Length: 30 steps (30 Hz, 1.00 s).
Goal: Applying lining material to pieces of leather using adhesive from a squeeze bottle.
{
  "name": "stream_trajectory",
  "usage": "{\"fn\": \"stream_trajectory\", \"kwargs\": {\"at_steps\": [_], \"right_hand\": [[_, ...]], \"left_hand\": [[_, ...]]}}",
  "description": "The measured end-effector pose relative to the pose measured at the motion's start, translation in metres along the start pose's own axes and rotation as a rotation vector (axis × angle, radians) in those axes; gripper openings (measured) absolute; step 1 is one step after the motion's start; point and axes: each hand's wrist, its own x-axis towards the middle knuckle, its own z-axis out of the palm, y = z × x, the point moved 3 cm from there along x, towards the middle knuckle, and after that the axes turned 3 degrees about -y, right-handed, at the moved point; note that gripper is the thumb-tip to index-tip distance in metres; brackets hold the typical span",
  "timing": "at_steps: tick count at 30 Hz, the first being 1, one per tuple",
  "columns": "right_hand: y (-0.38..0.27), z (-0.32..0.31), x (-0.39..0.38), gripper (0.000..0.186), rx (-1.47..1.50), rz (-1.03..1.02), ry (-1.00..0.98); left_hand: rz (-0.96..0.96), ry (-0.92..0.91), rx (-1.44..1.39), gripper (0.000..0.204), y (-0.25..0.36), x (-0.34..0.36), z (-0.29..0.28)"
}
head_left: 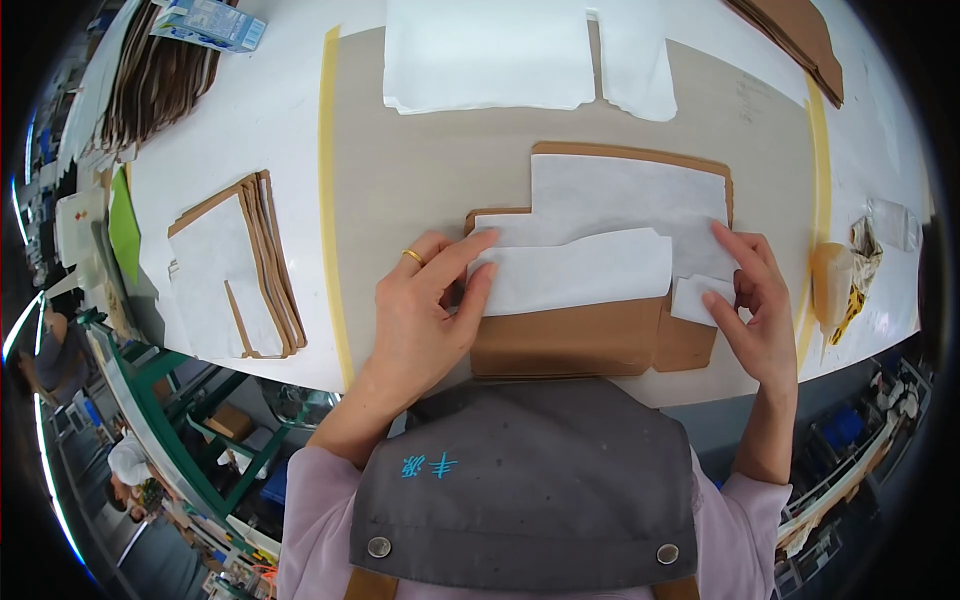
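Note:
In front of me lies a brown leather-like panel with a stepped outline. White paper covers its far part, leaving a brown rim. A long strip of the paper is folded back toward me over the bare brown surface. My left hand, a ring on one finger, has its thumb and index closed on the paper's left end. At the right side my right hand holds a small folded paper flap under its thumb. Its index fingertip rests on the white paper farther up.
A grey-beige mat with yellow tape edges lies beneath. White sheets sit beyond. Stacked white-faced brown panels are at left, brown pieces and a blue carton far left. A yellowish bottle stands right.

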Motion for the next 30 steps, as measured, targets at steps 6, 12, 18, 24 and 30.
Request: {"fn": "stream_trajectory", "kwargs": {"at_steps": [6,12,18,24,30], "right_hand": [[0.005,-0.002,-0.003,0.064,0.023,-0.007,-0.009],[0.003,-0.004,-0.001,0.058,0.059,0.016,-0.01],[0.001,-0.006,0.0,0.057,0.052,0.019,-0.014],[0.003,-0.006,-0.004,0.055,0.051,-0.011,-0.01],[0.007,-0.006,-0.004,0.051,0.026,-0.041,-0.015]], "left_hand": [[0.055,0.035,0.116,0.035,0.004,0.005,0.0],[0.423,-0.035,0.365,0.043,0.037,0.025,0.004],[0.67,-0.397,0.316,0.051,0.074,0.056,0.043],[0.869,-0.469,0.335,0.061,0.086,0.076,0.08],[0.858,-0.549,0.283,0.054,0.089,0.091,0.101]]}}
